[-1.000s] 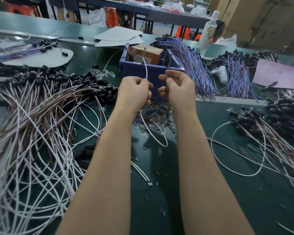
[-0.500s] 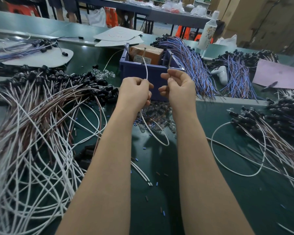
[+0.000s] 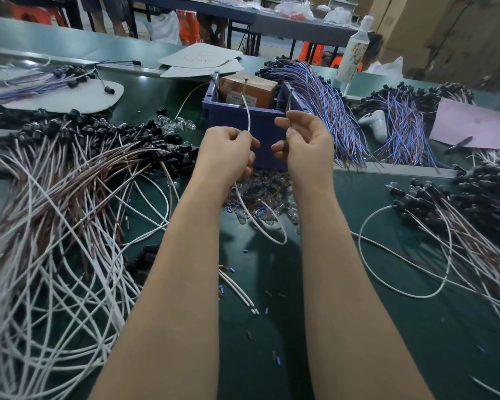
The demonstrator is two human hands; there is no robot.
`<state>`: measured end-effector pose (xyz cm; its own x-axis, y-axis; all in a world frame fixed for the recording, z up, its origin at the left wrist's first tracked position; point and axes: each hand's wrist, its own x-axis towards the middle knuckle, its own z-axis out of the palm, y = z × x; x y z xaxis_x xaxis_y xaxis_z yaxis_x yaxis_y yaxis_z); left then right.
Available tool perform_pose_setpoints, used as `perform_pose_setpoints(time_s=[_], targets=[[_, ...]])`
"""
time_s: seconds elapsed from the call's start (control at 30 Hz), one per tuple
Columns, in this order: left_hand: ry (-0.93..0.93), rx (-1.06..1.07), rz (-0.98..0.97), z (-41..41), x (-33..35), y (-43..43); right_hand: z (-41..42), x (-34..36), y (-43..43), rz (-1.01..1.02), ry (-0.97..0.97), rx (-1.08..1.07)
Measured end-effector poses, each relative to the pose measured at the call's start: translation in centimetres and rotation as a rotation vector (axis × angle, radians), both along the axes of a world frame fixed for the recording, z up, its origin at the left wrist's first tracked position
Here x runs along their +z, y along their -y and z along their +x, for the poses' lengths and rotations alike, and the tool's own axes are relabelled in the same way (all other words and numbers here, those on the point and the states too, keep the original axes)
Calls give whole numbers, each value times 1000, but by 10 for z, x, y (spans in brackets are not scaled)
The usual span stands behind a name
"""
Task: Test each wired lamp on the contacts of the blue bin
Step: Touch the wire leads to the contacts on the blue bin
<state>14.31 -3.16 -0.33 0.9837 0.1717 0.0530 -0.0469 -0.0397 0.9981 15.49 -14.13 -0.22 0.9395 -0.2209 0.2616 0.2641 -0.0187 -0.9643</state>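
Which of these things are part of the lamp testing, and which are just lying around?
In use: blue bin, its two metal contacts, white wire in the left hand, brown wire in the right hand, heap of wired lamps.
Lying about: bottle, pink paper, pen.

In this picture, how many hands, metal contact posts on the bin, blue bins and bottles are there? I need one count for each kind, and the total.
Hands: 2, the left hand and the right hand
Metal contact posts: 2, the left post and the right post
Blue bin: 1
Bottle: 1
Total: 6
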Motion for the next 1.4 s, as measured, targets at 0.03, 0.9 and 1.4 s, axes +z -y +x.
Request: perform_pose_setpoints(time_s=[0.03,0.9,1.4], targets=[[0,2,-3,0,0,0,0,0,0,1,-2,-8],[-19,-12,25,1,-4,1,2,-3,-1,-7,-66,11],[38,-456,100,-22,23,-10,-17,11,19,-695,-290,121]])
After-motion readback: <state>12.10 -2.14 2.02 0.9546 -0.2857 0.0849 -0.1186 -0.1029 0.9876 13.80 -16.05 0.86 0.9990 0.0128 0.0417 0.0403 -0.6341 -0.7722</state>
